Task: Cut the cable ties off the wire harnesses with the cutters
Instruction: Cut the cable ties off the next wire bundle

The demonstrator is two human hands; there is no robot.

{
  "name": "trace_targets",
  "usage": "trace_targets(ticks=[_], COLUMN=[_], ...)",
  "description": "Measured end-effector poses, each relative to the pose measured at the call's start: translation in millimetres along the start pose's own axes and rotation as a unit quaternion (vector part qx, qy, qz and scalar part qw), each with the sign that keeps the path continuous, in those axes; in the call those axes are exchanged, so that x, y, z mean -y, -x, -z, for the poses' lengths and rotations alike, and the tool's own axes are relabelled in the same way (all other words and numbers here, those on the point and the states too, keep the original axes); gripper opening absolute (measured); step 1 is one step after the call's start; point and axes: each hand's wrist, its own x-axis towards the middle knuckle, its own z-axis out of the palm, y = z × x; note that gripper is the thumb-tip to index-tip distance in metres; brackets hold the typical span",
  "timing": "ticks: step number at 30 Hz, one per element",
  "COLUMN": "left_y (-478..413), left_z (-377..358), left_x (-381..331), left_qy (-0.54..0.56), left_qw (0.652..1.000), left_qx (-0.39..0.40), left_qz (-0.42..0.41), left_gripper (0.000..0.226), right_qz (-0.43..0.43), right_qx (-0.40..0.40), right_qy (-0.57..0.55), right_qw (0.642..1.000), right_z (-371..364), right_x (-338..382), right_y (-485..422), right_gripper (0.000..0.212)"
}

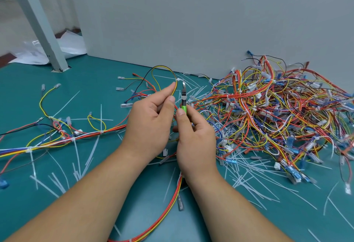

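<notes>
My left hand [151, 121] pinches a yellow and black wire loop [162, 69] of a harness just below a white cable tie [178, 80]. My right hand [193, 136] grips the green-handled cutters [183, 100] upright, their metal jaws right next to that tie. The harness runs from my hands leftward across the green mat [107, 193], with more white ties [101, 132] still round it. A big tangled pile of harnesses [277, 111] lies to the right.
Several cut white tie strips [249, 176] litter the mat around my arms. A grey wall panel [191, 21] stands close behind. A grey post [38, 23] rises at the back left beside white plastic sheeting [72, 48].
</notes>
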Motion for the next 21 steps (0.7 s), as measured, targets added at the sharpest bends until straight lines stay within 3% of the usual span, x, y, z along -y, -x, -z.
trace_targets(ticks=[4,8,12,21], left_y=[3.7,3.8,2.3,1.5], left_z=[-3.9,-2.8,1.0,1.8], left_x=[1.7,1.7,5.6,6.1], left_qy=[0.01,-0.022,-0.031,-0.075], left_qw=[1.0,0.998,0.999,0.997], left_qx=[-0.018,-0.052,-0.018,0.004], left_qz=[-0.015,-0.015,0.014,-0.014], left_gripper=[0.034,0.034,0.036,0.041], right_qz=[-0.043,-0.077,-0.076,-0.075], right_qx=[0.005,0.011,0.046,0.084], right_qy=[-0.06,-0.097,-0.115,-0.166], right_qw=[0.997,0.992,0.989,0.98], right_z=[-0.1,-0.3,2.2,7.9], right_x=[0.6,1.5,1.7,3.3], right_y=[2.1,2.1,1.4,1.2], right_gripper=[0.038,0.034,0.031,0.03])
